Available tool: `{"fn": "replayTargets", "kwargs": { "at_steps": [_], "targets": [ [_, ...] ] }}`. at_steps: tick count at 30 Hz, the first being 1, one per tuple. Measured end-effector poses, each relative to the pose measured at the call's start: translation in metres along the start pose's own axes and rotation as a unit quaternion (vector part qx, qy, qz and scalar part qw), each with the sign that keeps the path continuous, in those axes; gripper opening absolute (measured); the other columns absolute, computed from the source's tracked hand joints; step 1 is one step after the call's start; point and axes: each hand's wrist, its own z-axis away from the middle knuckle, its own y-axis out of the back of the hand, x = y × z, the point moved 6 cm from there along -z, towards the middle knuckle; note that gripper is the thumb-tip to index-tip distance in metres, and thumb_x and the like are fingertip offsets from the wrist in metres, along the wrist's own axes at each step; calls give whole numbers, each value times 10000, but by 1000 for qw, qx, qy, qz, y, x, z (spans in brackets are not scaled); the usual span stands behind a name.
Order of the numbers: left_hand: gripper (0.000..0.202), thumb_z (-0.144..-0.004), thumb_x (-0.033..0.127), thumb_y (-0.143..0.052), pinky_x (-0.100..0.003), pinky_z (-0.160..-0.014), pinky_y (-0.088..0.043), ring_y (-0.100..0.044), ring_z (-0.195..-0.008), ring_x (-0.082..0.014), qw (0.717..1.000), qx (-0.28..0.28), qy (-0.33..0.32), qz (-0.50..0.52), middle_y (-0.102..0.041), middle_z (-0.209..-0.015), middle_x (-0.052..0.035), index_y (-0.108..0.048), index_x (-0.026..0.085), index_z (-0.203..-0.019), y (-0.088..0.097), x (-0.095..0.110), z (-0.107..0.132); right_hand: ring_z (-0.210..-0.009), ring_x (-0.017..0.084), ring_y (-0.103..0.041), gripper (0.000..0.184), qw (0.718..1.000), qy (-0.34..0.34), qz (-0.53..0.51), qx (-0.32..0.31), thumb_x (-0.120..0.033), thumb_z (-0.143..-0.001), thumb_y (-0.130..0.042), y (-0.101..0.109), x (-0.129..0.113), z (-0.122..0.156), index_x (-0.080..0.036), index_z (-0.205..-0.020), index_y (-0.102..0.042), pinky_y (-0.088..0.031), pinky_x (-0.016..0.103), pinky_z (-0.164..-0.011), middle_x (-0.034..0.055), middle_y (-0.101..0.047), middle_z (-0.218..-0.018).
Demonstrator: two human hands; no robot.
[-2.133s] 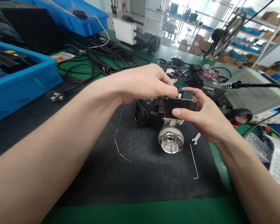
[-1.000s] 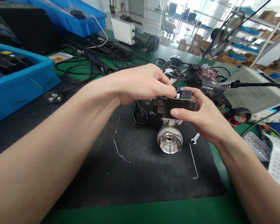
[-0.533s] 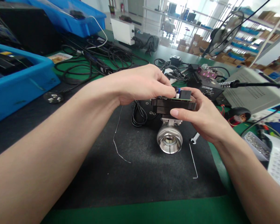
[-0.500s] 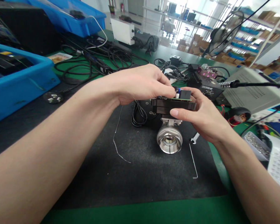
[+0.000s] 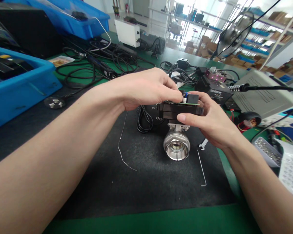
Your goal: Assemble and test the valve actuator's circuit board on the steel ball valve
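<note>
A steel ball valve [image 5: 176, 145] stands upright on the black mat [image 5: 151, 188], its round bore facing me. Bolted on top is a black actuator housing [image 5: 169, 112], with a green circuit board [image 5: 190, 103] showing at its upper side. My right hand [image 5: 205, 117] wraps round the housing's right end, thumb along the front face. My left hand [image 5: 158, 87] reaches over from the left, fingers closed in a pinch at the board's small components [image 5: 185, 98]. What those fingertips hold, if anything, is hidden.
An open-end wrench [image 5: 202, 144] and a hex key [image 5: 202, 169] lie right of the valve. Solder wire [image 5: 120, 146] and a coiled black cable [image 5: 144, 121] lie left. A blue bin [image 5: 26, 87] stands far left; a soldering station [image 5: 215, 89] sits at the back right.
Both hands keep the same hold on the housing and at the board. The whole view has shifted very slightly; nothing else visibly differs.
</note>
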Motion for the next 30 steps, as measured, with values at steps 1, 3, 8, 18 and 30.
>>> {"fn": "replayTargets", "kwargs": {
  "at_steps": [1, 3, 8, 18, 30],
  "targets": [
    [106, -801, 305, -754, -269, -569, -420, -692, -757, -205, 1000, 1, 0, 0, -718, -779, -28, -774, 203, -824, 0, 0, 0, -1110, 304, -686, 759, 1000, 0, 0, 0, -426, -654, -999, 0, 0, 0, -309, -1276, -580, -584, 440, -888, 20, -726, -1171],
    [115, -802, 304, -756, -267, -566, -421, -694, -759, -205, 1000, 2, -1, -2, -718, -780, -28, -783, 205, -853, 1, 0, 0, -1108, 304, -684, 763, 1000, -1, 0, 1, -427, -652, -1001, 0, 0, 0, -308, -1278, -582, -582, 437, -881, 23, -727, -1172],
    [139, -822, 323, -741, -258, -574, -447, -702, -769, -208, 1000, -2, -6, -20, -723, -796, -21, -789, 209, -884, 0, 0, -1, -1099, 293, -681, 776, 1000, -1, -7, -2, -410, -645, -1008, 0, 0, -1, -289, -1283, -582, -575, 418, -865, 28, -729, -1159],
    [144, -818, 330, -722, -261, -599, -480, -704, -771, -214, 999, 12, -11, -34, -687, -765, -9, -767, 195, -840, 1, 1, 0, -1096, 280, -674, 809, 1000, -1, -11, -3, -403, -645, -1011, 0, 2, -1, -271, -1308, -569, -562, 390, -848, 33, -725, -1160],
    [156, -812, 345, -726, -273, -605, -484, -702, -766, -216, 999, 17, -12, -36, -685, -766, -3, -776, 202, -846, 0, 1, 1, -1082, 276, -688, 815, 1000, 0, -4, -1, -414, -644, -1009, 0, 0, -1, -265, -1312, -566, -580, 390, -843, 28, -721, -1148]
  ]
}}
